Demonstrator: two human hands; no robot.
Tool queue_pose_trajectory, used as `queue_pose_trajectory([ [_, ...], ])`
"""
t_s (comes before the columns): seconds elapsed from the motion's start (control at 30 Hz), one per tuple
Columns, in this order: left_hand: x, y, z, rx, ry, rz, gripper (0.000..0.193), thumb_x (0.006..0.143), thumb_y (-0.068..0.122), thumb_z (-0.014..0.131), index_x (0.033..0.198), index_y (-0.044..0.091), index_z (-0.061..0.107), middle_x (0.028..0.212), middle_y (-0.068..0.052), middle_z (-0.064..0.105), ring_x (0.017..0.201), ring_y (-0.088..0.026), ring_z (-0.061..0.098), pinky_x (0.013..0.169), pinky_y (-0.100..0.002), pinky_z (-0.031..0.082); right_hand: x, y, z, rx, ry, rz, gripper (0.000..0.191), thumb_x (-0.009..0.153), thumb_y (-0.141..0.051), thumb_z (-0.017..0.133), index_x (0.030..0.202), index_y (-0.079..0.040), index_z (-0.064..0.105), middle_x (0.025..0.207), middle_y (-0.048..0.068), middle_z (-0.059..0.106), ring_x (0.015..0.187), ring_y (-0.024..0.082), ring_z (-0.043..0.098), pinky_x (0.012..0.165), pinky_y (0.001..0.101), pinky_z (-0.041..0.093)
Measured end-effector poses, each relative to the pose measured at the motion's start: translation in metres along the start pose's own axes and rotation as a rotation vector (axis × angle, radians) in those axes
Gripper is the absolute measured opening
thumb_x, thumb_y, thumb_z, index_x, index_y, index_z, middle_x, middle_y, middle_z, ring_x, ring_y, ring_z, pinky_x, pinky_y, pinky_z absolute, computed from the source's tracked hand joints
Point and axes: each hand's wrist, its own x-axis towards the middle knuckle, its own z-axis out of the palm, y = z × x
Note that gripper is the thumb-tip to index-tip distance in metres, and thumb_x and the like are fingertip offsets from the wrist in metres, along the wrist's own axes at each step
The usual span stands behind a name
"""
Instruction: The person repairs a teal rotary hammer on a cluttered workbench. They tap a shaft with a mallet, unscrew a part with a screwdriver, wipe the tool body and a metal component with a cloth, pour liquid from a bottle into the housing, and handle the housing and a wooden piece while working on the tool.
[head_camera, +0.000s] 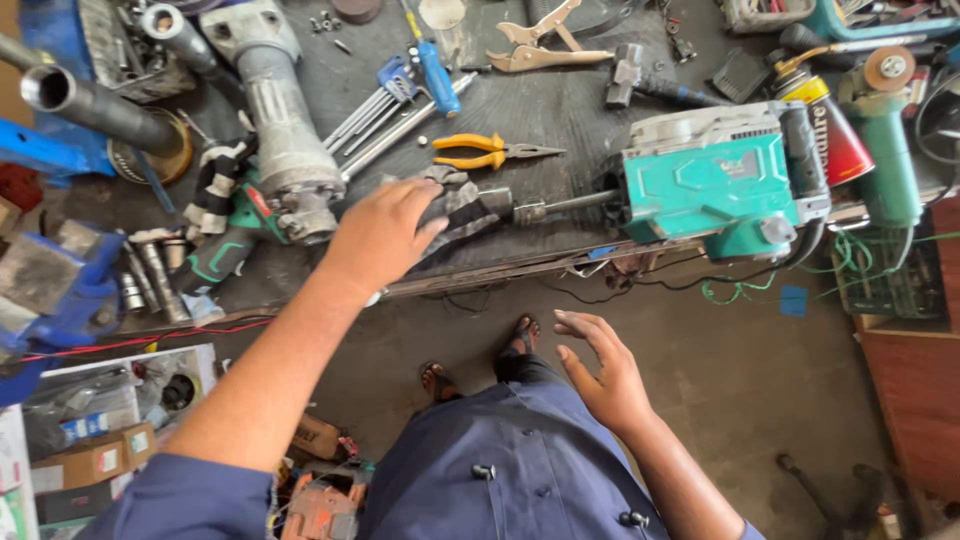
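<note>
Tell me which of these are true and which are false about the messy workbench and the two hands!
1. The left hand rests on a grey rag on the workbench. True.
2. The right hand holds the pliers. False: it is empty and open, out over the floor in front of the bench.
3. The pliers have yellow handles. True.
4. The big teal power tool lies on the floor. False: it lies on the workbench, to the right of the rag.
5. A blue vise sits at the left edge. True.
</note>
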Motion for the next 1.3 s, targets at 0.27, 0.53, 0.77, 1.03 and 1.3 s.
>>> queue_pose_trajectory([
  [0.27,0.033,0.007,0.009,0.33,-0.065,0.07,0.073,0.075,0.045,0.083,0.129,0.002,0.059,0.109,-0.013,0.062,0.106,-0.03,0.059,0.09,-0.045,0.048,0.064,0.012,-0.048,-0.054,-0.186,-0.173,0.032,0.093,-0.004,0.064,0.125,-0.005,0.066,0.109,0.011,0.072,0.102,0.026,0.074,0.089,0.0349,0.057],
  [0.53,0.046,0.011,0.035,0.258,0.142,0.14,0.089,0.064,0.058,0.082,0.129,0.001,0.06,0.109,-0.013,0.066,0.098,-0.032,0.063,0.085,-0.044,0.051,0.115,0.036,-0.068,-0.063,-0.352,-0.328,0.03,0.089,-0.007,0.07,0.119,-0.007,0.068,0.105,0.011,0.073,0.098,0.033,0.07,0.085,0.0407,0.055],
  [0.77,0.064,0.007,0.028,-0.044,-0.139,-0.249,0.061,0.068,0.036,0.088,0.117,0.01,0.063,0.105,-0.013,0.072,0.099,-0.035,0.069,0.083,-0.047,0.054,0.126,0.039,-0.067,-0.047,-0.38,-0.351,0.026,0.09,-0.007,0.07,0.116,-0.006,0.071,0.103,0.009,0.077,0.098,0.03,0.071,0.087,0.04,0.054],
  [1.03,0.008,0.067,-0.01,-0.798,0.113,0.021,0.068,0.06,0.034,0.094,0.114,0.008,0.063,0.103,-0.012,0.075,0.095,-0.028,0.075,0.084,-0.038,0.058,0.144,-0.052,-0.062,0.339,-0.285,-0.339,0.104,0.069,-0.051,0.089,0.151,-0.001,0.049,0.152,0.017,0.055,0.148,0.034,0.049,0.126,0.0477,0.038],
  [1.3,-0.015,0.081,-0.025,-1.047,-0.234,0.505,0.071,0.062,0.032,0.094,0.124,0.013,0.066,0.125,-0.011,0.071,0.124,-0.028,0.067,0.11,-0.046,0.048,0.186,-0.139,-0.048,0.248,-0.861,-0.879,0.079,0.068,-0.061,0.08,0.133,-0.017,0.071,0.151,0.008,0.06,0.155,0.039,0.041,0.13,0.0668,0.007],
])
